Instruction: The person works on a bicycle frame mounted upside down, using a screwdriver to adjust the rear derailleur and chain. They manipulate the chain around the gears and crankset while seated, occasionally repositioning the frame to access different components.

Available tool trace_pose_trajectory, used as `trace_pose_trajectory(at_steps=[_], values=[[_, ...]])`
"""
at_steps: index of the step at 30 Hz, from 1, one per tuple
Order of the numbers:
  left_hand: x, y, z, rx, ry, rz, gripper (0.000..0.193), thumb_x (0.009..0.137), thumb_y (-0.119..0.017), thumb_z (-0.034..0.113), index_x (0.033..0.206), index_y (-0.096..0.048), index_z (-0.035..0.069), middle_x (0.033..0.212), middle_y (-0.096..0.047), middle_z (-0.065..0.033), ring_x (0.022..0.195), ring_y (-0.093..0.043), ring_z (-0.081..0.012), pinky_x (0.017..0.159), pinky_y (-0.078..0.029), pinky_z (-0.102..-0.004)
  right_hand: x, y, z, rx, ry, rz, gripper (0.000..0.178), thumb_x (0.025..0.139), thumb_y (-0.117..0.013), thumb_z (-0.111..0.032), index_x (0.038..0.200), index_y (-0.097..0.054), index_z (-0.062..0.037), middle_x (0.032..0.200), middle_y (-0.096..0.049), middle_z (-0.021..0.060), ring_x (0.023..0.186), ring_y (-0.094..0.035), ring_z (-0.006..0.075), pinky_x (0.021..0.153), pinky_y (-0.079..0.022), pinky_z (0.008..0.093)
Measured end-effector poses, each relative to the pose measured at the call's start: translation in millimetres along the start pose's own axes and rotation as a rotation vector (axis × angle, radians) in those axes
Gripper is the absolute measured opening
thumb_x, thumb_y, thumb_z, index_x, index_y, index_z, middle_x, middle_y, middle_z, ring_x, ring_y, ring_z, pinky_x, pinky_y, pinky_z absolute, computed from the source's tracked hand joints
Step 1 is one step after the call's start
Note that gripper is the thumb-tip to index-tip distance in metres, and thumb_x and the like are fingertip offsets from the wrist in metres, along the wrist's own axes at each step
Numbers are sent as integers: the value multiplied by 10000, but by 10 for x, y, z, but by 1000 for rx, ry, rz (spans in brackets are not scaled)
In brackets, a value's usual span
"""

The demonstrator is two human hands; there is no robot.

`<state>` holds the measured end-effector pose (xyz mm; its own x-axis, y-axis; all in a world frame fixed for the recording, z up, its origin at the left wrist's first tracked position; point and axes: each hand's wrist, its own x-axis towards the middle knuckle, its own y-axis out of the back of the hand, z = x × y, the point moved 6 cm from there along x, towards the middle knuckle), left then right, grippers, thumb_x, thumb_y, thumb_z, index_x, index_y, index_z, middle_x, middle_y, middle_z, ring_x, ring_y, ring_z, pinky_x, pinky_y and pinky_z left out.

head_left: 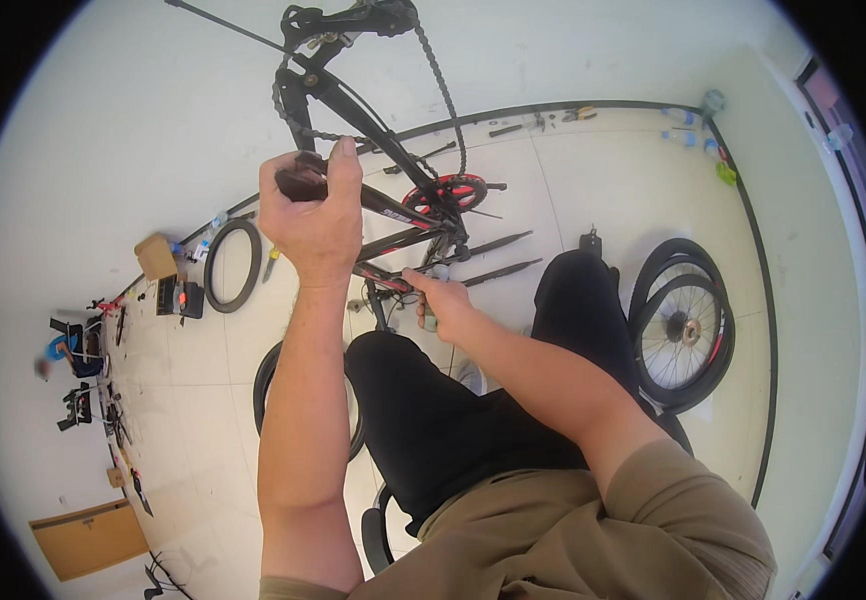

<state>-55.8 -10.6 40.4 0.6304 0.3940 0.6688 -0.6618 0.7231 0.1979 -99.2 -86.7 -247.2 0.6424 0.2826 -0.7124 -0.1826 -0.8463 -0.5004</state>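
A black bicycle frame [383,205] with red marks stands before me, its chain [443,85] hanging in a loop near the top of the view. My left hand [318,225] is raised beside the frame and closed around a dark, brownish-black piece [301,178] whose kind I cannot make out. Lower down, my right hand [445,305] reaches to the lower frame tubes, its index finger against or very near one. The other fingers curl around a small grey-green object [430,320], mostly hidden. Above that hand is the red and black chainring [453,193] with its crank.
Spoked wheels with tyres [683,335] lie on the floor at right. A loose tyre [233,265] and an open cardboard box [157,257] are at left. Pliers [580,114] and other tools line the far wall, near water bottles [678,137]. A person [68,347] is far left.
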Motion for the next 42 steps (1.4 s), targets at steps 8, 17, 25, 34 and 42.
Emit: trace_pose_trajectory(at_steps=[8,17,25,34,42], values=[[-81,46,85,-21,-22,-2,362,753,-834,247,846,-584,2,649,-574,-2,581,-494,-67,556,-421,-211,-155,316,113,137,-46,-18,145,866,-696,-165,867,-614,-45,683,-524,34,524,-516,162,435,-425,343],[17,-34,-22,-32,1,2,354,763,-830,252,832,-578,15,660,-560,12,586,-486,-57,567,-419,-207,-493,-7,-319,-935,1284,-35,412,805,-627,-46,1210,-593,-112,1097,-624,138,887,-640,312,764,-521,422],[12,4,-56,-21,-5,-7,341,771,-827,242,828,-572,22,670,-558,11,576,-485,-51,556,-420,-199,-295,-550,-511,-1466,978,-165,386,815,-656,-151,1193,-584,-124,1008,-617,131,922,-649,335,786,-514,448],[31,-11,-66,-32,6,-15,341,769,-827,235,846,-582,12,667,-574,5,599,-490,-65,583,-425,-212,-575,-188,-939,-1250,1080,-33,298,806,-660,-177,1085,-596,-91,1008,-655,127,873,-659,321,753,-526,439],[24,-18,-48,-27,-3,-9,349,762,-828,241,840,-579,10,658,-575,3,593,-485,-65,574,-420,-213,-511,-251,-893,-1261,1109,-91,331,825,-661,-202,1131,-595,-95,1038,-637,117,919,-650,324,786,-522,438]])
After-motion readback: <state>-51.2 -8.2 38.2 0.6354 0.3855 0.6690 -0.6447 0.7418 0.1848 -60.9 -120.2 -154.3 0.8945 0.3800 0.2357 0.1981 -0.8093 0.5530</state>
